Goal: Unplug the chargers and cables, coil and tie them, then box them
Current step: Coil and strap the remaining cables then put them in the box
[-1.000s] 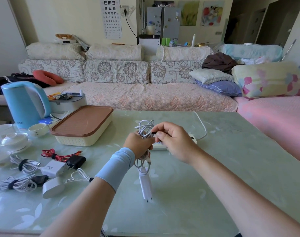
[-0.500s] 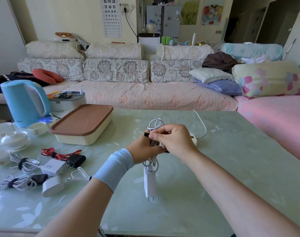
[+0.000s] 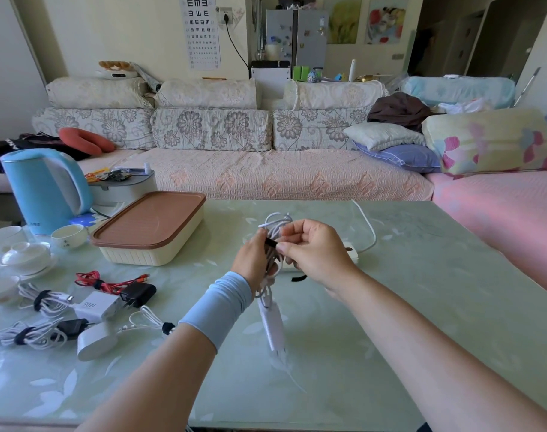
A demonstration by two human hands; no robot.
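My left hand (image 3: 254,260) grips a coiled white cable (image 3: 276,224) above the table's middle, and its white charger (image 3: 273,327) hangs down below the hand. My right hand (image 3: 312,251) pinches a black strap (image 3: 270,243) against the coil. A loose black strap end (image 3: 298,278) curls out beneath my right hand. A white power strip (image 3: 351,252) lies behind the hands, mostly hidden. The cream box with a brown lid (image 3: 150,230) stands shut at the left. Tied white cables (image 3: 46,299), a red cable (image 3: 103,282) and several chargers (image 3: 97,305) lie at the left front.
A blue kettle (image 3: 44,190), white cups and bowls (image 3: 25,255) and a grey container (image 3: 122,185) crowd the table's left end. The power strip's cord (image 3: 367,224) runs off the far edge. A sofa stands behind the table.
The coil and charger have swung slightly while my right hand shifted its pinch on the black strap at the coil. My left hand kept hold of the coil.
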